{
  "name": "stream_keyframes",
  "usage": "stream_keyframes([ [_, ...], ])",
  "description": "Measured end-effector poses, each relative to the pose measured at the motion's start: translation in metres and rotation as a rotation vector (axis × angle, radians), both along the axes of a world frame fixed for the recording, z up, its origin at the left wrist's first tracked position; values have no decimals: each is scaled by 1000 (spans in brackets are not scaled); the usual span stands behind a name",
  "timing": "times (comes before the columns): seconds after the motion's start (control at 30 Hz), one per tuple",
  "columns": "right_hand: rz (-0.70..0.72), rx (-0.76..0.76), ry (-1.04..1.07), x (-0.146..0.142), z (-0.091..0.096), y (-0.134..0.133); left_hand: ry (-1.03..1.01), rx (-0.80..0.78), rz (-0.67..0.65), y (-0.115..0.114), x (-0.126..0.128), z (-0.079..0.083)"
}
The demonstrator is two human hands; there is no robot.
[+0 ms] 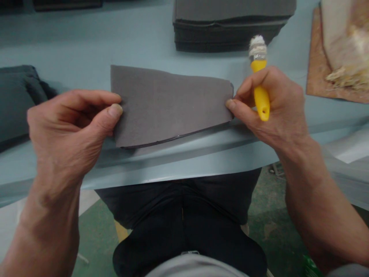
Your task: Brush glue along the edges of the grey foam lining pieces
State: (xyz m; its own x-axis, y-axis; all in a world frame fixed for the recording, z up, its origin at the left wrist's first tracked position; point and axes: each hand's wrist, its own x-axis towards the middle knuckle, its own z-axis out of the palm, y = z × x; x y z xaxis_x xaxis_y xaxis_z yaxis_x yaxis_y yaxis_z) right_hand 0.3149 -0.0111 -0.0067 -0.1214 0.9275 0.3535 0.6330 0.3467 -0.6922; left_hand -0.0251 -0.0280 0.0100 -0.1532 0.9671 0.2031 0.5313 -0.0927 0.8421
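Note:
A flat grey sheet [173, 104], wider at its left end than its right, is held just over the table's front edge. My left hand [75, 123] pinches its left end between thumb and fingers. At the narrow right end, my right hand [268, 104] pinches the sheet with thumb and forefinger. That same hand also keeps a yellow-handled paintbrush [261, 92] tucked between its fingers, with the whitish, caked bristles pointing up and away. A thin dark line shows along the sheet's lower edge; whether it is one layer or more I cannot tell.
A thick stack of grey sheets [230, 27] lies at the back. Dark sheets [17, 100] are piled at the left. On the right, a brown board [314, 73] carries pale, dried, crusty material. Pale blue covering [138, 42] spreads over the table.

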Motion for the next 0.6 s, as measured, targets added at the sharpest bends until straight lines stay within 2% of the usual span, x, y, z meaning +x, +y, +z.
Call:
stream_keyframes([
  [0.6,43,-33,-19,9,-8,4,-27,-1,-4,-4,2,-1],
])
